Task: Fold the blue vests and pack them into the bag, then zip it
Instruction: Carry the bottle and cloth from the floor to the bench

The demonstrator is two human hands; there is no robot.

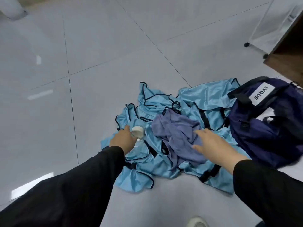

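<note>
Clearing clutter first: the left hand [122,139] curls round a bottle [138,135] lying on the vests [205,97], while the right hand [214,145], fingers spread, reaches the purple cloth [177,130]. The bag [262,128] sits touching the heap's right edge. Risk: slick vests dragging along, tangling further.

Both arms in long black sleeves [68,190], hands bare, no gloves/jewellery; white shoe [197,222] at btm edge.
</note>
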